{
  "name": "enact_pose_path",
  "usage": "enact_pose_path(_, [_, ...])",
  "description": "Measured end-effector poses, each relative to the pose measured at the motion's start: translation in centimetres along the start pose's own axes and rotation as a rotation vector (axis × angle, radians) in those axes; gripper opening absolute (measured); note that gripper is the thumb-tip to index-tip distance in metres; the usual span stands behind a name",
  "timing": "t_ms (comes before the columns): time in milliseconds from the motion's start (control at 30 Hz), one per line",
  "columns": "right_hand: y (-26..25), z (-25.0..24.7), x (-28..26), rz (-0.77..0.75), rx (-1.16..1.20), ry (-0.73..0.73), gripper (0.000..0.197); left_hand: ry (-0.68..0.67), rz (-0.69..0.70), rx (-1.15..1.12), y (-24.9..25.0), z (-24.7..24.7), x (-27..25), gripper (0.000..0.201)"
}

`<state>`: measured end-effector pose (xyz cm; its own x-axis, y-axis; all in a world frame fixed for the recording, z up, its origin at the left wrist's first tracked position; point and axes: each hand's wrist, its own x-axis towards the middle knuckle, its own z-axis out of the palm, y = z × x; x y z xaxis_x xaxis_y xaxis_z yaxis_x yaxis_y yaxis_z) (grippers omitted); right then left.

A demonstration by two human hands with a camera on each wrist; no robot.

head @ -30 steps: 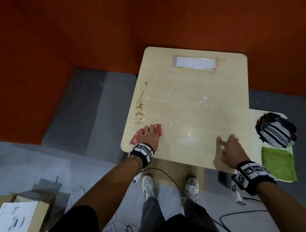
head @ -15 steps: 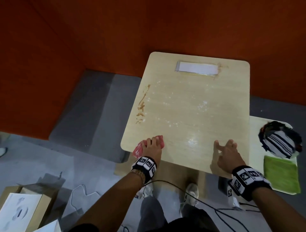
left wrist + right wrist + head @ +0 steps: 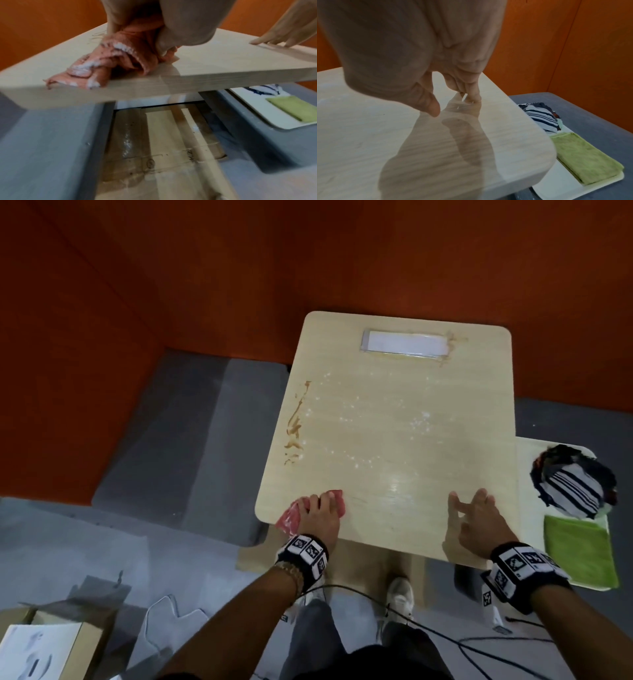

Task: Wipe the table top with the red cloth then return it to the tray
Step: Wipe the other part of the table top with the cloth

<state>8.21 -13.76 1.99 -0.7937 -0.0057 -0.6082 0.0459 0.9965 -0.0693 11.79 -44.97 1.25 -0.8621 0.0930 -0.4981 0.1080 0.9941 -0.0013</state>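
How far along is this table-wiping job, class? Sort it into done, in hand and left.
Done: the red cloth is out of the tray; the near strip of the table looks clean. In hand: the left hand holds the bunched, powder-flecked cloth at the near left corner; the right hand rests fingertips on the table. Left: the brown streak and white specks farther up, then returning the cloth.

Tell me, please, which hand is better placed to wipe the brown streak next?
Left. The left hand holds the red cloth at the near left corner of the table top, nearest the brown streak; the right hand rests empty by the tray.
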Motion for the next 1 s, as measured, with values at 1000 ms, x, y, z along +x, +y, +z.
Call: enact_pose_path(1000, [0.2, 0.3, 0.4, 0.001, -0.025, 0.037, 0.067, 0.077, 0.015, 0.061, -6.4, -5.0, 5.5, 0.067])
